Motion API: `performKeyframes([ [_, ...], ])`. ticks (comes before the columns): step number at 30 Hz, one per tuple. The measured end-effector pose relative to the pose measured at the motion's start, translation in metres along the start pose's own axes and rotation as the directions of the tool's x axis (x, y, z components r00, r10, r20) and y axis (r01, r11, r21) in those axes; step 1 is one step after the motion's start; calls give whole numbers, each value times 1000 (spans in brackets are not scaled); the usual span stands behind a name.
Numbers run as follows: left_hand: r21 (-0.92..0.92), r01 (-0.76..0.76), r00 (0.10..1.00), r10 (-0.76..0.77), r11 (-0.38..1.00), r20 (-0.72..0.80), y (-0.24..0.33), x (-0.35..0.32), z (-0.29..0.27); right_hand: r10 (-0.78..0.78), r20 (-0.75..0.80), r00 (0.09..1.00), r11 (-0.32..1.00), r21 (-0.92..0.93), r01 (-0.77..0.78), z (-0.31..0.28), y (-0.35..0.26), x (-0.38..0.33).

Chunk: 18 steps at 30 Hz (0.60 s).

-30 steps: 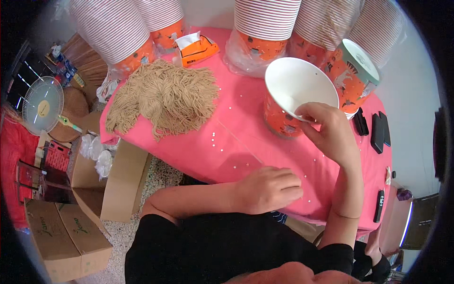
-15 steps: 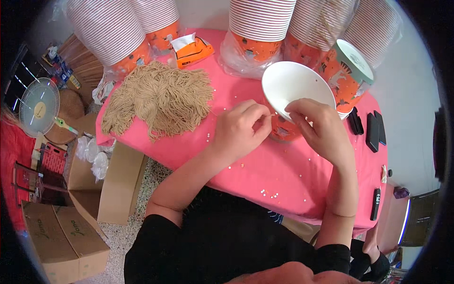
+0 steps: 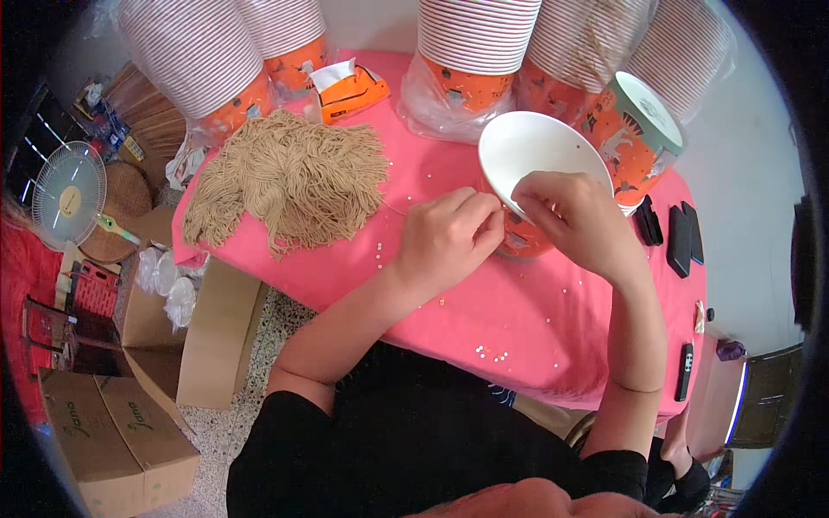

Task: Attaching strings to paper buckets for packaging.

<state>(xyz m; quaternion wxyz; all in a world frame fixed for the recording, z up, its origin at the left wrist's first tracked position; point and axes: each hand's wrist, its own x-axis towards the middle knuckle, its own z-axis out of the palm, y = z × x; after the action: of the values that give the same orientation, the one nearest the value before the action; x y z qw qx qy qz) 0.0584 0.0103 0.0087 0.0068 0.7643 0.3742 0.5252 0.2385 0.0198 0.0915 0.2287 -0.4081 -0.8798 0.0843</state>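
An orange paper cup [image 3: 527,155] with a white inside stands tilted on the pink tablecloth [image 3: 484,311]. My right hand [image 3: 574,220] grips its near rim and side. My left hand [image 3: 449,233] is closed, its fingertips pinched right against the cup's left side; what it pinches is too small to tell. A heap of tan string pieces [image 3: 289,177] lies to the left of my left hand. Small beads [image 3: 492,352] are scattered on the cloth near me.
Tall stacks of orange paper cups [image 3: 479,47] line the table's far edge. An orange tissue pack [image 3: 345,91] lies behind the strings. Dark flat devices [image 3: 678,233] lie at the right. Cardboard boxes [image 3: 112,423] and a small fan [image 3: 65,194] stand on the floor at the left.
My left hand rose from the cloth near me up to the cup and pinched shut beside my right hand. The cup shifted slightly left.
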Motion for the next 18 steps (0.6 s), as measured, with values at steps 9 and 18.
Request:
performKeyframes([
  [9, -78, 74, 997, -75, 994, -8, -2, 2, 5, 43, 271, 962, 904, 399, -153, -2, 20, 19],
  [18, -137, 208, 977, -198, 969, 80, 5, -1, -3, -47, 246, 968, 892, 447, -70, 5, 25, 19],
])
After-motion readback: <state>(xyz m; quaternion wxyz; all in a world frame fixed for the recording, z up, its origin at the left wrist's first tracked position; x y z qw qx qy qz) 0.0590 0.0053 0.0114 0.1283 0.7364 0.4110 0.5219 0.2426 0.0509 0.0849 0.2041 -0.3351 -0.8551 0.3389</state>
